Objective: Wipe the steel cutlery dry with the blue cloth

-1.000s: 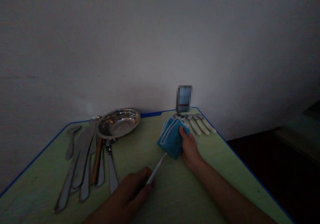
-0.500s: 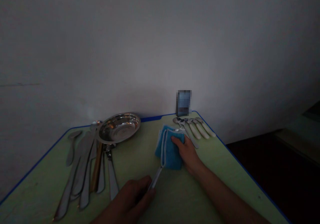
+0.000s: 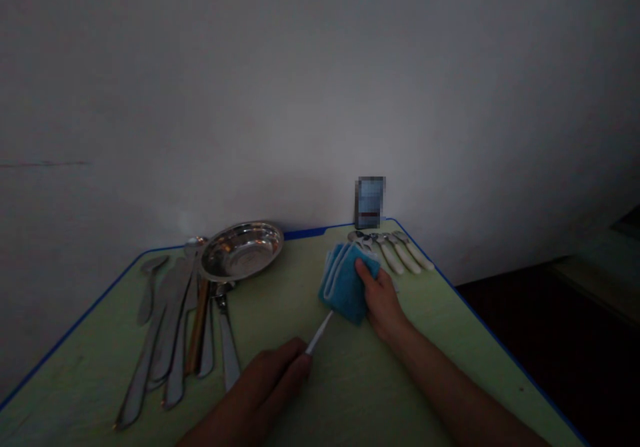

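My right hand is closed on a folded blue cloth with a pale edge, thumb on top, held above the middle of the table. Low in the view, my left hand grips the end of a slim metal utensil handle. The handle points up and right to the cloth's lower edge, and its far end is hidden behind or within the folds, so I cannot tell what kind of utensil it is.
On the left of the green table lie several metal utensils, one with a wooden handle. A shiny steel bowl rests over their far ends. Several spoons lie at the back right, near a blurred upright device against the wall.
My right hand and the cloth have shifted slightly up and right, and the cloth has tilted. My left hand still grips the utensil. The whole view has moved slightly.
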The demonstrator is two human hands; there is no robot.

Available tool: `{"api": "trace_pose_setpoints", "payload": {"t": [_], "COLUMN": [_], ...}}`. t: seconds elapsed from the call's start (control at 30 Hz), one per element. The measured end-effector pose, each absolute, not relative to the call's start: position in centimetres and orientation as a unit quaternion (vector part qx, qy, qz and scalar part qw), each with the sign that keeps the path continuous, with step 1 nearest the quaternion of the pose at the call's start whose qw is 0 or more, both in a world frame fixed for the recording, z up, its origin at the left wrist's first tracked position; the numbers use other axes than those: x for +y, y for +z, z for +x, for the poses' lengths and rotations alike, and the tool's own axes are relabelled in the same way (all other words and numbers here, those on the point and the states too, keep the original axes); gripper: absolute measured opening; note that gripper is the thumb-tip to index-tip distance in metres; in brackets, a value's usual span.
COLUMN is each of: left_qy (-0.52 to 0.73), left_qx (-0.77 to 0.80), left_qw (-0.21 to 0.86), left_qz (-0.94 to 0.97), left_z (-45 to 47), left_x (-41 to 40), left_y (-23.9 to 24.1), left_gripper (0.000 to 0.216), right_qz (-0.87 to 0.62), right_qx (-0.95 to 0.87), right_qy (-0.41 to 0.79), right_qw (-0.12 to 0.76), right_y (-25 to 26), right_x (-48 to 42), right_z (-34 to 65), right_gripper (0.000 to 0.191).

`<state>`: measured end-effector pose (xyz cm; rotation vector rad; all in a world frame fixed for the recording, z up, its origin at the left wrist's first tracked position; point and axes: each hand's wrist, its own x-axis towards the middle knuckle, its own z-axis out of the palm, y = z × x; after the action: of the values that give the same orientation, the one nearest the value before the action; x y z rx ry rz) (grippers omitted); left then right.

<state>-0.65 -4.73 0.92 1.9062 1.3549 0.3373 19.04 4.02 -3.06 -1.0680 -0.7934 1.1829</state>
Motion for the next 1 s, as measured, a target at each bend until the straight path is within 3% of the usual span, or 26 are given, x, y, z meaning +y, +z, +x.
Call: {"api": "trace_pose_setpoints", "payload": {"t": [0.27, 0.43, 0.63, 1.0], "left_qy": [0.160, 0.150, 0.139, 0.127], "left_qx": [0.499, 0.493, 0.483, 0.457], "left_qw": [0.392, 0.394, 0.373, 0.392], "left_qz": [0.756, 0.761, 0.780, 0.788], "left_z": [-0.2, 0.0, -0.1, -0.2], "left_x": [-4.3, -4.3, -4.4, -4.6], "left_y": [0.7, 0.6, 0.8, 1.4], "left_gripper": [0.029, 0.029, 0.025, 0.026], "right_qz": [-0.473, -0.463, -0.464, -0.445], "right_qx": [-0.388, -0.313, -0.203, -0.245], "right_qy": [0.554, 0.572, 0.550, 0.572], "right_qw": [0.565, 0.600, 0.664, 0.644], "right_y": [-1.7, -2.1, -2.7, -2.4], "right_x": [3.2, 3.5, 4.2, 4.1], "right_z": [18.7, 18.5, 18.5, 18.8], "right_gripper": [0.043, 0.035, 0.037, 0.033]}}
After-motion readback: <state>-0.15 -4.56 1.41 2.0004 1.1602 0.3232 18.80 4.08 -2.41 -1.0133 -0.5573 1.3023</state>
